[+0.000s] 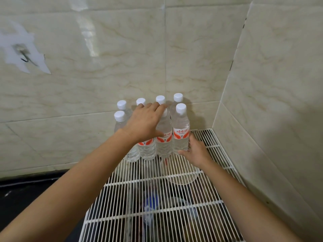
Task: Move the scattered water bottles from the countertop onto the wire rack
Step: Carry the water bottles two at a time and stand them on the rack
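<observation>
Several clear water bottles with white caps and red-and-white labels stand upright in two rows at the far end of the white wire rack [176,209], close to the tiled wall corner. My left hand [145,123] reaches over the front row and wraps the neck of the middle front bottle [163,142], with its fingers covering the cap. My right hand [195,151] holds the lower part of the front right bottle [180,135], thumb in front and fingers on its right side. Both bottles stand on the rack.
Tiled walls close the rack in at the back and on the right. A dark countertop [26,194] lies to the left of the rack. Beneath the wires are a blue object [152,201] and a clear round container [181,173]. A metal hook [24,57] hangs on the left wall.
</observation>
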{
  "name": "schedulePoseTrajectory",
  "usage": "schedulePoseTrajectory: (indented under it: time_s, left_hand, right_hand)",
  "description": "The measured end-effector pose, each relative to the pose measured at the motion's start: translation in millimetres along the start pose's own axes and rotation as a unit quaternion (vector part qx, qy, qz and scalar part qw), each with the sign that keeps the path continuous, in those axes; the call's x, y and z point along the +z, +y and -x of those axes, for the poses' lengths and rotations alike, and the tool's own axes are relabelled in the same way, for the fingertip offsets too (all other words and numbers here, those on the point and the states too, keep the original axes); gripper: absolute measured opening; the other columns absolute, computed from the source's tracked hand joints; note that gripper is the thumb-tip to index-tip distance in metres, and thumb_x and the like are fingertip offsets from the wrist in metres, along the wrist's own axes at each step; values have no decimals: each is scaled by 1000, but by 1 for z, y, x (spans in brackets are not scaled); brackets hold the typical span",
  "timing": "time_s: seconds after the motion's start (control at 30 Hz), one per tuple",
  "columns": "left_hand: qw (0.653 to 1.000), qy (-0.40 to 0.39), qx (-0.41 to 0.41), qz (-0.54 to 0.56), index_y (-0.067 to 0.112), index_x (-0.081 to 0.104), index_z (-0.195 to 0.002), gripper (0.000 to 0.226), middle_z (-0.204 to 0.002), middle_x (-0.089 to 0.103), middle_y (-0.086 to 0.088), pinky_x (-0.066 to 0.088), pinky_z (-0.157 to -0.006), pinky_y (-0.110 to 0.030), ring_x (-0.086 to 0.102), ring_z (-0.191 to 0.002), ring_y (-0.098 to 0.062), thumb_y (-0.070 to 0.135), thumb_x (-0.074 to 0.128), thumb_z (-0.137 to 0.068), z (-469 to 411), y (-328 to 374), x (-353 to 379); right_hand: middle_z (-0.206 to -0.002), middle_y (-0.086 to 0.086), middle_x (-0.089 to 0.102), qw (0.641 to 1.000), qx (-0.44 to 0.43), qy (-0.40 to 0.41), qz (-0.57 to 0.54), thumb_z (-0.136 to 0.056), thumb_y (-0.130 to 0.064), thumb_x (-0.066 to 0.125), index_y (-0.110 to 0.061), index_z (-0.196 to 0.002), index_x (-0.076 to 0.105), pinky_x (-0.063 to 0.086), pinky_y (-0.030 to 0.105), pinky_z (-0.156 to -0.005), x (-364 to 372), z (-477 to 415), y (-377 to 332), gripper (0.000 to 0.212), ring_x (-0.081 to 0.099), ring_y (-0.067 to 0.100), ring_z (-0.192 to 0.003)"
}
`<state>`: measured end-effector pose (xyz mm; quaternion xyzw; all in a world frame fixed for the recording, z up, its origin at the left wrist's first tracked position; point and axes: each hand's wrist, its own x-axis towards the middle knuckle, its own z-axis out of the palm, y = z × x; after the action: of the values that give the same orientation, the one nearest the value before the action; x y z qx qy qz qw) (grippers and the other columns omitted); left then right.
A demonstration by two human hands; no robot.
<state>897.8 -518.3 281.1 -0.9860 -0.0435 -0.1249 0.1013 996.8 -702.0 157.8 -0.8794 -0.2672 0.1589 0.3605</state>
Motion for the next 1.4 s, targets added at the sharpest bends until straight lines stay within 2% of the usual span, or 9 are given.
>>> schedulePoseTrajectory:
  time_s: [0.13,0.33,0.4,0.5,0.67,0.8,1.0,1.27,1.4]
  left_hand:
    - [998,60,2,18,17,24,-152,100,-145,47,-7,36,-108,-48,45,-133,-29,59,73,-76,16,0,-2]
    - [968,208,-128,61,10,38,-150,72,-153,39,-15,31,-111,-48,36,-141,-33,52,52,-93,86,8,16]
    - [963,182,-184,76,12,34,-151,69,-155,36,-16,32,-112,-50,35,-143,-35,52,46,-96,127,16,32]
    - [960,83,-258,66,12,36,-150,66,-154,37,-18,38,-109,-55,39,-140,-37,51,44,-97,194,35,64]
    - [923,-20,-381,39,14,36,-151,67,-158,34,-18,34,-112,-58,30,-147,-36,55,37,-98,303,56,76]
    - [895,-31,-444,6,12,40,-150,68,-157,35,-19,33,-112,-58,31,-146,-36,55,36,-98,381,41,49]
    - [835,39,-548,-36,12,46,-146,66,-153,42,-19,35,-109,-58,38,-142,-36,54,36,-96,520,-10,2]
    - [753,53,-652,-74,10,41,-149,72,-154,39,-20,35,-111,-58,37,-142,-37,58,29,-95,778,-89,-63]
    - [719,64,-686,-91,7,40,-148,73,-153,38,-24,35,-109,-59,37,-141,-41,56,29,-95,852,-122,-87]
  right_hand:
    - [-140,4,60,998,15,-10,53,-83,-31,82,-24,-151,30,50,44,-104,1,14,2,86,62,25,-124]
    - [-165,8,23,993,-14,2,114,-93,-42,67,-21,-160,11,44,42,-108,16,38,13,90,42,28,-142]
    - [-169,11,3,986,-34,52,155,-98,-50,54,-17,-162,6,46,44,-108,26,51,14,87,32,33,-148]
    - [-168,21,-4,973,-100,99,182,-100,-55,44,-12,-161,10,31,54,-118,50,74,9,82,16,41,-152]
    - [-167,14,-20,962,-192,26,193,-101,-64,26,-22,-163,-3,1,52,-126,98,102,-21,81,-12,35,-155]
    - [-168,14,-18,943,-268,-2,196,-100,-66,23,-21,-162,0,0,54,-126,148,135,-75,80,-15,34,-155]
    - [-169,14,-8,899,-392,-33,195,-101,-64,26,-19,-162,8,-3,50,-126,246,212,-186,78,-10,32,-156]
    - [-169,15,-9,855,-479,-104,171,-102,-60,29,-18,-162,10,6,53,-126,436,359,-341,76,-7,32,-156]
    - [-169,14,-12,828,-517,-135,168,-103,-60,29,-19,-162,8,3,51,-126,497,402,-400,75,-9,31,-156]
